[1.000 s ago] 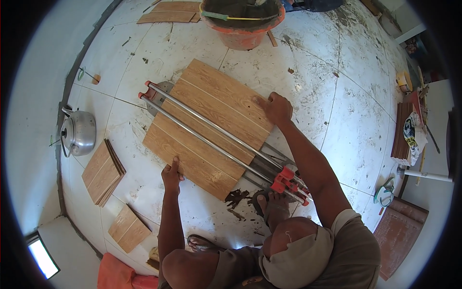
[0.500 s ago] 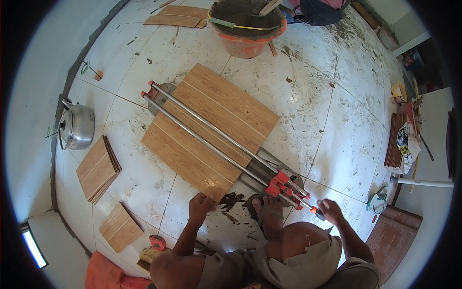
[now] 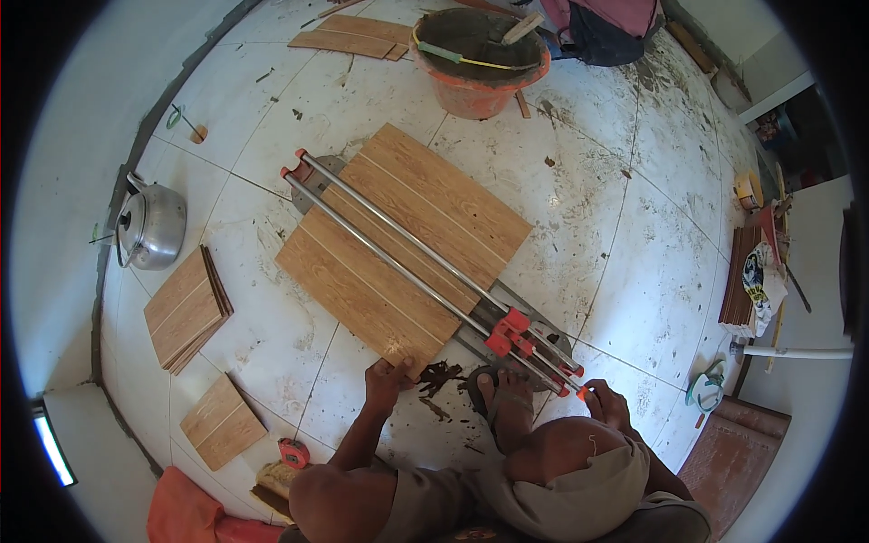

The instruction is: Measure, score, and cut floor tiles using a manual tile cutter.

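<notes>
In the head view, a square wood-look tile (image 3: 425, 215) lies on the manual tile cutter, under its twin steel rails (image 3: 389, 252), with wide parts jutting out on both sides of the narrow base. The left hand (image 3: 386, 382) touches the tile's near corner; whether its fingers pinch from below or merely press, I cannot tell, as the underside is hidden. The right hand (image 3: 608, 404) curls its fingers around the end of the handle (image 3: 581, 393), behind the red carriage (image 3: 507, 333), which sits just off the tile's near edge. The likeliest trouble, I judge, is the tile slewing: a sideways tug at that one corner could turn it under the rails, since no hand steadies the far side. Uneven pressure on the handle might also chip the edge or send a crack astray, and the overhanging parts could drop if they came loose. The sandalled foot (image 3: 514, 407) is close beside the cutter's near end, so a slip there could catch the toes (the sandal leaves them bare). Room is tightest on the near side, where the right knee (image 3: 575, 452) crowds the right forearm. Beyond the tile's far corner, a gap of floor separates it from the mortar bucket (image 3: 472, 98); to the left, the stack of cut tiles (image 3: 186, 312) stands well apart; the widest room runs rightward, over stained floor (image 3: 652, 244).
</notes>
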